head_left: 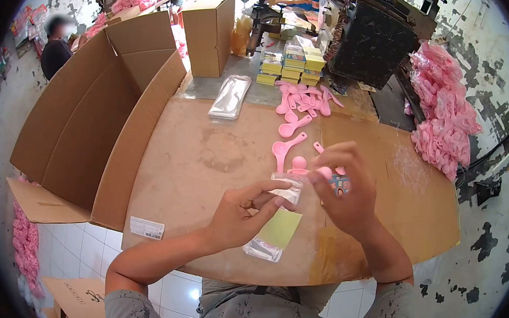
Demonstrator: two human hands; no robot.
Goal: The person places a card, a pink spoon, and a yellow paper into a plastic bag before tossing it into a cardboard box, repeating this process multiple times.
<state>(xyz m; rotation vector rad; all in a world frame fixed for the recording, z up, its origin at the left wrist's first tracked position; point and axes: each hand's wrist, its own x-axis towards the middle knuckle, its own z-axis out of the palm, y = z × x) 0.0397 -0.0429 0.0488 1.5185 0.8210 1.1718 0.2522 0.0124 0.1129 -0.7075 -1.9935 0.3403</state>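
My left hand (248, 212) pinches a small clear plastic bag (288, 187) between thumb and fingers above the table's near side. Below those fingers, a pale yellow card (281, 228) lies over another clear bag (264, 251). My right hand (353, 194) is raised just to the right, its fingers curved and apart. A pink measuring spoon (325, 172) shows in the gap by my right thumb; no firm grip on it is visible. Partly hidden behind that hand is a blue printed card (341, 183). More pink spoons (288, 149) lie beyond both hands.
Stacks of yellow-edged cards (292, 63) and a pile of pink spoons (306, 100) lie at the back. Clear bags (230, 97) are stacked left of them. A large open carton (98, 111) borders the left; bagged pink items (442, 108) hang right. Another person (56, 52) is far left.
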